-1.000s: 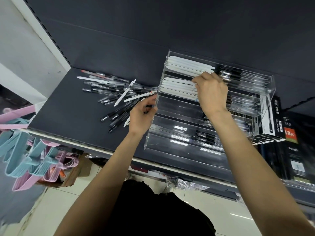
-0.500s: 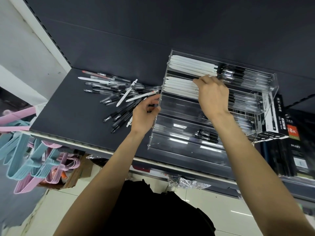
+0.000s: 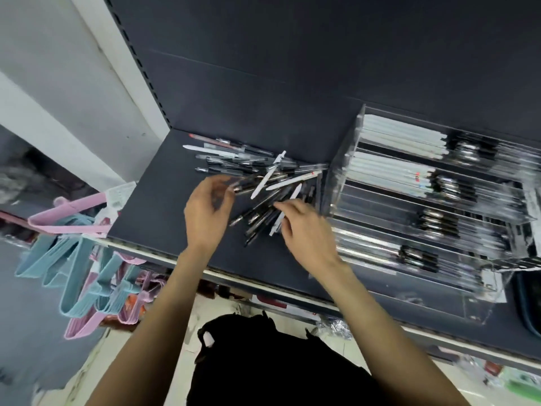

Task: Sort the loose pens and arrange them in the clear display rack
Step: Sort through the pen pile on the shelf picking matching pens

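A pile of loose pens point(image 3: 263, 183), mostly dark with a few white ones, lies on the dark shelf point(image 3: 164, 218) left of the clear display rack point(image 3: 345, 183). The rack's tiers hold rows of white pens point(image 3: 401, 136) and dark pens point(image 3: 439, 227). My left hand point(image 3: 207, 215) hovers at the pile's left edge with curved fingers at the ends of some dark pens; blur hides whether it grips any. My right hand point(image 3: 304, 230) lies on the pile's right side, with straight fingers touching the pens and a white pen point(image 3: 276, 225) beneath them.
Pink and blue clothes hangers point(image 3: 85, 276) hang below the shelf's left end. The shelf's pale front edge point(image 3: 263, 288) runs under my forearms. A white wall post point(image 3: 123, 83) bounds the shelf on the left. The dark back panel point(image 3: 292, 68) rises behind.
My right hand has left the rack's upper tier and dropped onto the pen pile. My left hand has moved from the rack's edge to the pile's left side. The view has swung left.
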